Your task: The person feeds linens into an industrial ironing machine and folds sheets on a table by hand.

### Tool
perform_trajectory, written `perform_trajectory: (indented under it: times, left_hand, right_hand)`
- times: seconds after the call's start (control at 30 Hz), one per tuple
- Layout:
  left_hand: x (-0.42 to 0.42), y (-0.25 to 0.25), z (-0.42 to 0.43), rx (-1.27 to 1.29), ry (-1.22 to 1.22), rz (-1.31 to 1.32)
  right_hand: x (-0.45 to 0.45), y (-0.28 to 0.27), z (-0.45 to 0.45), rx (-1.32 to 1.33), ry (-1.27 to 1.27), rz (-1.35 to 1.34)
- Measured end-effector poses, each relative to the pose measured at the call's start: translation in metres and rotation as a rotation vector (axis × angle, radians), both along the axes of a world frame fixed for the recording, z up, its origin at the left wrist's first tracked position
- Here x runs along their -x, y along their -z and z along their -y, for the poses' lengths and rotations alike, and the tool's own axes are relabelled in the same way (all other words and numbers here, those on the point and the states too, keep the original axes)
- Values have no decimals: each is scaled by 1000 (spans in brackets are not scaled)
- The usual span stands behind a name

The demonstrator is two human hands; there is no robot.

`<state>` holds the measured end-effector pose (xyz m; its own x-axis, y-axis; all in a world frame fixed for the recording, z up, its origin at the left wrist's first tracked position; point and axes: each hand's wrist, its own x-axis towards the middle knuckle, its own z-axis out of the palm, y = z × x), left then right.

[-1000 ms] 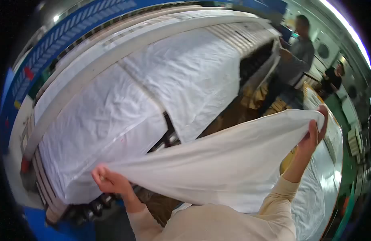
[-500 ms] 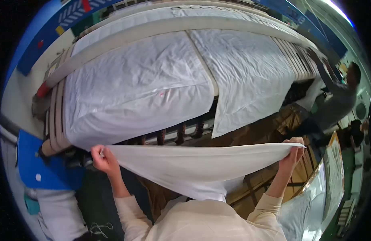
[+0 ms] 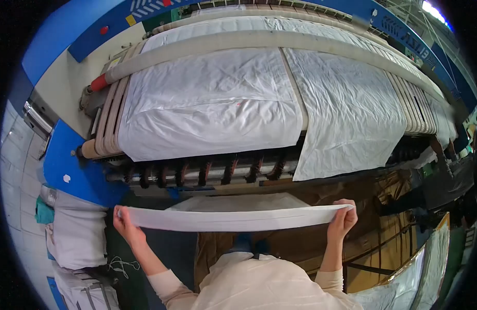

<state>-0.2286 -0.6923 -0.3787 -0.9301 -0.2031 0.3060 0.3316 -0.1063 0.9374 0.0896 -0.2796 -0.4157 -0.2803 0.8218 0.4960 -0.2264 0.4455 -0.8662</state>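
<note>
A white cloth (image 3: 238, 219) is stretched between my hands in front of my body, its upper edge pulled nearly straight. My left hand (image 3: 126, 221) is closed on its left corner, and my right hand (image 3: 344, 219) grips the right corner. Beyond it, a wide machine carries two white sheets on its belts: a wrinkled left sheet (image 3: 212, 108) and a right sheet (image 3: 347, 103) whose front corner hangs lower. A pale roller (image 3: 269, 40) crosses above both. The held cloth's lower part billows away from me, partly hidden behind its top edge.
Below the sheets runs a dark bar with spiral windings (image 3: 218, 173). A blue panel (image 3: 78, 165) and stacked white fabric (image 3: 79, 230) stand at left. To the right are another person (image 3: 448, 181), brown cardboard (image 3: 367, 248) and a container holding white fabric (image 3: 419, 274).
The cloth between my hands has swung outward, away from my body, and my right hand has moved left and lower. My view has shifted. The other person's arms have lowered.
</note>
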Motion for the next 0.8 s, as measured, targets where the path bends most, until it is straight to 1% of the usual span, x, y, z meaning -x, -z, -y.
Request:
perform_trajectory:
  times: [0.03,0.1,0.13,0.17,0.23,0.27,0.3,0.33,0.37,0.4,0.43,0.47,0.5,0.53,0.57,0.6,0.63,0.67,0.73,0.77,0.8]
  left_hand:
    - [3,5,11,-15,0,-57]
    - [19,11,24,-32,-19,-183]
    - [30,9,25,-36,-58,-203]
    - [43,7,24,-40,-93,-223]
    - [84,3,28,-1,-112,-262]
    - [106,-2,22,20,-105,-284]
    - [127,-12,8,64,-166,-299]
    - [150,-17,-1,247,-311,-375]
    - [195,-22,-13,354,-310,-395]
    - [221,-22,-26,376,-350,-507]
    - [248,-21,-27,330,-257,-405]
    - [312,5,-6,484,-168,-562]
    - [320,-4,-23,722,-296,-711]
    - [350,10,-22,803,-242,-757]
    - [381,25,-19,883,-198,-803]
    - [381,20,-25,931,-154,-594]
    - [373,0,-29,984,-108,-377]
    - [375,1,-24,1063,-219,-536]
    - [336,-31,-41,1102,-435,-727]
    - [304,-51,-57,1080,-573,-874]
    - [278,-63,-72,1073,-496,-943]
  right_hand:
    - [4,4,7,28,32,54]
    - [20,13,15,-7,75,12]
    - [30,15,17,-29,101,-9]
    - [39,16,18,77,85,-33]
    - [74,9,7,-103,223,-24]
    - [91,5,-1,-126,251,-3]
    - [109,-1,-9,-149,291,18]
    - [133,-6,-15,-127,317,-16]
    - [168,-24,-29,-287,390,-25]
    - [189,-33,-35,-350,517,57]
    - [214,-45,-37,-398,625,65]
    - [233,-50,-44,-566,696,176]
    - [246,-62,-46,-634,699,258]
    - [265,-52,-56,-606,685,394]
    - [274,-42,-61,-606,712,376]
    - [278,-48,-60,-567,726,374]
    - [276,-65,-58,-524,733,377]
    - [272,-69,-55,-551,724,400]
    - [268,-76,-48,-597,705,426]
    - [266,-79,-40,-639,641,401]
    - [266,-79,-25,-679,581,371]
